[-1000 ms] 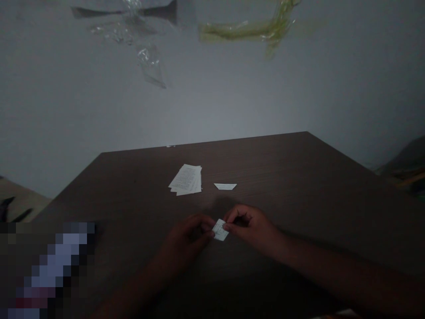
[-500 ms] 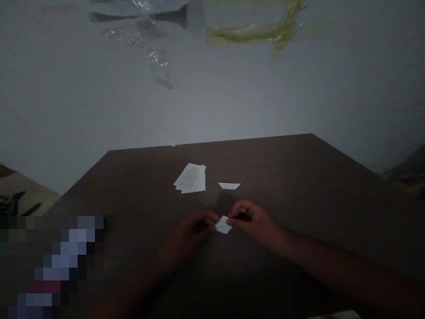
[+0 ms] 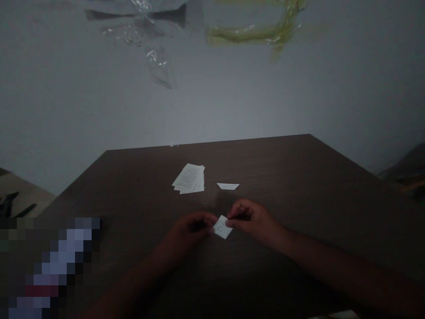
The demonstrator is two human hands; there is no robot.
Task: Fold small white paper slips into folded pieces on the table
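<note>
A small folded white paper (image 3: 222, 227) is held just above the dark wooden table (image 3: 299, 186), between both hands. My left hand (image 3: 191, 229) pinches its left edge with curled fingers. My right hand (image 3: 252, 218) pinches its right upper corner, fingers bent over it. Beyond the hands lies a fanned stack of printed paper slips (image 3: 189, 178), and to its right a small folded white paper piece (image 3: 227, 186) shaped like a flat trapezoid.
A grey wall rises behind the table, with clear and yellowish plastic wrap (image 3: 252, 31) stuck near the top. A blurred-out patch (image 3: 49, 266) covers the table's near left. Dark objects (image 3: 13, 208) lie on a surface at far left.
The view has shifted slightly. The small paper has turned a little between my fingers and shows more of its face; both hands stay in the same spot.
</note>
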